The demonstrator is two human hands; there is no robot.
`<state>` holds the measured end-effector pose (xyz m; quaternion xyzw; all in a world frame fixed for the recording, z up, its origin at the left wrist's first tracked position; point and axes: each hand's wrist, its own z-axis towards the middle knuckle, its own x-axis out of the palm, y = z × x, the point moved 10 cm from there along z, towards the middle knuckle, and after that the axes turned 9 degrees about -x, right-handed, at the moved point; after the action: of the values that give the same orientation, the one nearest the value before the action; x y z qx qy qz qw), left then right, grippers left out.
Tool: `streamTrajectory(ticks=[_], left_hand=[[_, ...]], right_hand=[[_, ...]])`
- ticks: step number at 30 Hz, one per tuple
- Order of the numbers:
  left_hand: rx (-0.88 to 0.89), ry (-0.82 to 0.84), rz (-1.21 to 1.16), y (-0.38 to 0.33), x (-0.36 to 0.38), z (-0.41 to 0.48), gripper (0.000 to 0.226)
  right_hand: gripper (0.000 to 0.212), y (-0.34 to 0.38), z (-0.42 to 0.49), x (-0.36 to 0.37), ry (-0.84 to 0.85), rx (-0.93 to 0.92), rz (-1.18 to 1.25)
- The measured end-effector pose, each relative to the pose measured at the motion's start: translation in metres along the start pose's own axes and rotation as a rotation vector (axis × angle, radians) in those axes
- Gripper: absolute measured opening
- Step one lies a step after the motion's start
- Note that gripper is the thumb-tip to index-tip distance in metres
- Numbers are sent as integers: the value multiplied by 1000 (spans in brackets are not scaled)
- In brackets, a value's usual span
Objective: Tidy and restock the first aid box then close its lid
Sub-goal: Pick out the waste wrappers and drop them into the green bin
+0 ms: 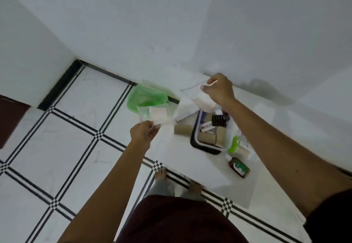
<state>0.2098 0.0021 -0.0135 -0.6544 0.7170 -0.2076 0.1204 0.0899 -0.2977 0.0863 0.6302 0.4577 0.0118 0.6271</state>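
Observation:
The first aid box (198, 138), a clear tub with a dark rim, stands open on a white counter (190, 166), holding brown bandage rolls, a dark blister strip and small packets. My left hand (142, 134) is shut on a clear plastic pouch (154, 115) with white gauze inside, held left of the box. Above the box's far end, my right hand (219, 89) pinches a second clear pouch of white dressing (204, 103). A brown roll (183, 129) lies on the counter just left of the box.
A green plastic bag (146, 97) lies at the wall behind my left hand. White papers (185, 109) sit beside the box. A green-capped container (235, 144) and a brown bottle (239, 167) lie right of the box. Black-lined floor tiles and my feet are below the counter edge.

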Motion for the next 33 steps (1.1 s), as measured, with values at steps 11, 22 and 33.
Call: streamTrajectory(ticks=[11,22,33], left_hand=[[-15,-180,171,-123,-4,140,16],[92,-306,985,-199,4,428,41],[264,-95,1400,-167,22,483,40]], right_hand=[[13,-34,55,229,-89,720,475],[32,-147,176,462,-124,997,448],[29,-142,218,501,179,507,-129]])
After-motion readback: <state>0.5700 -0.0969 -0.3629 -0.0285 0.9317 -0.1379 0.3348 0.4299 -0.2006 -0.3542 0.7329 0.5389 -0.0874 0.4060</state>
